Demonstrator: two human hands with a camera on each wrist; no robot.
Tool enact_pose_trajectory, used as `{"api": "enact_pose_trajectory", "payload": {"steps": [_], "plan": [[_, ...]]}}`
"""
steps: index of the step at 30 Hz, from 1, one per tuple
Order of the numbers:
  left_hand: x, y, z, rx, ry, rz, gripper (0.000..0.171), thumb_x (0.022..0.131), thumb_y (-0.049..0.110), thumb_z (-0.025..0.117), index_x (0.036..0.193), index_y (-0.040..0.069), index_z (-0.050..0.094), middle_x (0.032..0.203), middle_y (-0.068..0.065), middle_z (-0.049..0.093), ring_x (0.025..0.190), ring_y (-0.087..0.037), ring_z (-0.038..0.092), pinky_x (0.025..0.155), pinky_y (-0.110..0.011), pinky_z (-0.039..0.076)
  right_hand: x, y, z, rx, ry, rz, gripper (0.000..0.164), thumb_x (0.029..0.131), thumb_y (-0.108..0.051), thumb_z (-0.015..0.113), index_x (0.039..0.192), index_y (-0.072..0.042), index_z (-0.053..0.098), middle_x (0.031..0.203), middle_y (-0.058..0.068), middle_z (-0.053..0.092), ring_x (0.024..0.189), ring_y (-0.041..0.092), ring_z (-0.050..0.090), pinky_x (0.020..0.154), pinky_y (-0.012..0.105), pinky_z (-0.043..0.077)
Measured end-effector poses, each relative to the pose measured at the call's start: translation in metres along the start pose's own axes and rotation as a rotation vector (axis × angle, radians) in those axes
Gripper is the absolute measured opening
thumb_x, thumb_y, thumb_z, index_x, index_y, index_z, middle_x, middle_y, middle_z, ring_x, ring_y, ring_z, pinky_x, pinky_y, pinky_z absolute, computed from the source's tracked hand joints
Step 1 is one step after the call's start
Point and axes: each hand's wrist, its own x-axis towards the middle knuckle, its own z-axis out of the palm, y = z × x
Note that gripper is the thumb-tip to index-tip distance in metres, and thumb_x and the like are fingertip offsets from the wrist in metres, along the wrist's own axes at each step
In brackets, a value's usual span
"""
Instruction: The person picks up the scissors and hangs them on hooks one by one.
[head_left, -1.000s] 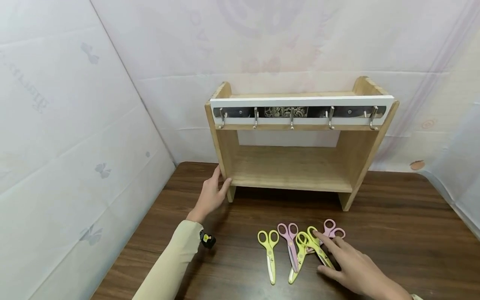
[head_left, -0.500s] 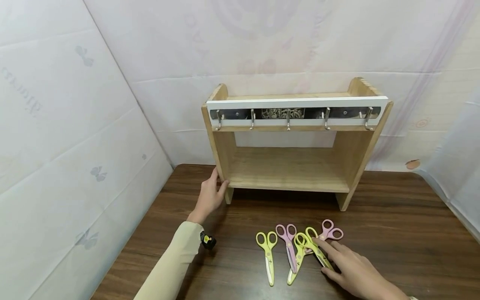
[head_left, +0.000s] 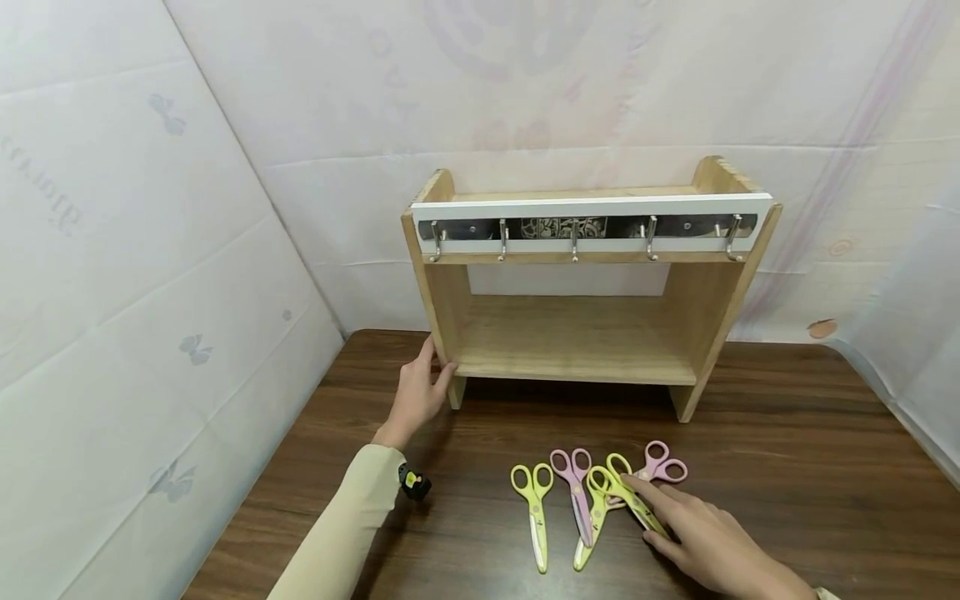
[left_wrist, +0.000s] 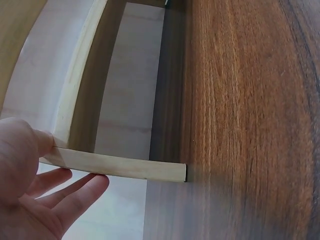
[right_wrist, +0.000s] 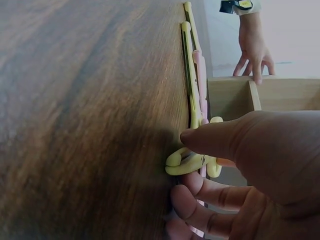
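A small wooden shelf (head_left: 573,337) stands at the back of the table. My left hand (head_left: 417,392) grips its left side panel (left_wrist: 120,165), thumb on the inner side and fingers on the outer. At the front, my right hand (head_left: 705,533) holds a pair of yellow scissors (head_left: 637,507) between thumb and fingers; in the right wrist view the thumb lies over these scissors (right_wrist: 192,165). They overlap a second yellow pair (head_left: 587,542) and a pink pair (head_left: 660,465), partly hidden. To the left lie another pink pair (head_left: 574,483) and a yellow pair (head_left: 537,521).
A white rail (head_left: 600,204) with several metal hooks (head_left: 575,242) runs across the top front of the shelf. Pale printed sheets (head_left: 360,200) hang behind and at the sides of the brown wooden table (head_left: 810,433).
My right thumb and fingers have closed slightly around the yellow scissors. The head view has shifted a little. My left hand keeps its hold on the shelf.
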Motion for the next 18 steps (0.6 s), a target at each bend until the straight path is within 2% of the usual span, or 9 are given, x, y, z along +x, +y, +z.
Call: {"api": "enact_pose_trajectory", "payload": {"steps": [8, 13, 18], "plan": [[0.0, -0.001, -0.002, 0.014, -0.015, 0.0, 0.053, 0.101, 0.01, 0.068, 0.148, 0.001, 0.045, 0.116, -0.023, 0.071, 0.106, -0.035, 0.071, 0.08, -0.047, 0.062, 0.002, 0.004, -0.01, -0.058, -0.002, -0.067, 0.069, 0.079, -0.012, 0.088, 0.142, -0.023, 0.06, 0.12, 0.005, 0.071, 0.092, 0.024, 0.073, 0.055, 0.037, 0.055], [-0.001, -0.002, -0.004, -0.002, -0.035, -0.018, 0.051, 0.101, 0.011, 0.067, 0.147, 0.001, 0.046, 0.116, -0.024, 0.071, 0.107, -0.036, 0.07, 0.08, -0.049, 0.062, 0.006, 0.007, -0.02, -0.102, 0.009, -0.107, 0.065, 0.074, -0.01, 0.091, 0.132, -0.026, 0.066, 0.109, -0.002, 0.072, 0.088, 0.019, 0.071, 0.052, 0.035, 0.053], [0.001, -0.001, -0.005, -0.008, -0.054, -0.017, 0.053, 0.102, 0.012, 0.066, 0.149, 0.001, 0.044, 0.118, -0.026, 0.07, 0.107, -0.037, 0.07, 0.081, -0.053, 0.061, 0.008, 0.009, -0.03, -0.197, 0.058, -0.131, 0.054, 0.071, -0.013, 0.092, 0.119, -0.028, 0.074, 0.094, -0.009, 0.064, 0.077, 0.017, 0.068, 0.048, 0.032, 0.049]]}}
